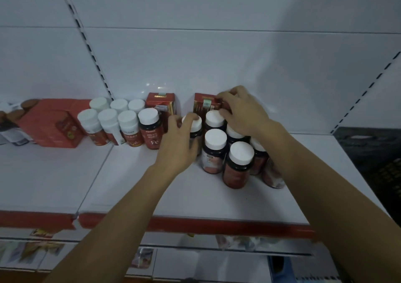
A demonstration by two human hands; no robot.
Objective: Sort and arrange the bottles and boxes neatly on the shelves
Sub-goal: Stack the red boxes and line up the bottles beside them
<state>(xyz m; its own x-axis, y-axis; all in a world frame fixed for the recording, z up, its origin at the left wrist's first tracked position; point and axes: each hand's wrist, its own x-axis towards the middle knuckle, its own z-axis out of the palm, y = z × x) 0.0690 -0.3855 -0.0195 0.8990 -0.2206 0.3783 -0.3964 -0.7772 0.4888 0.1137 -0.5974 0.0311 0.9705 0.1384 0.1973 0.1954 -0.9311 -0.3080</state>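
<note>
While our left hand (pixel 180 143) grips a bottle (pixel 197 124) at frame centre, our right hand (pixel 240 113) pinches the box (pixel 204 105) behind; next, we judge, both need straight placing on the shelf (pixel 152 185).

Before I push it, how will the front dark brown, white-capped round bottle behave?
The front dark brown bottle is tall and narrow, so a high push probably tips it. Round, it would likely roll. The neighbouring white-capped bottle stands close and may shift.
</note>
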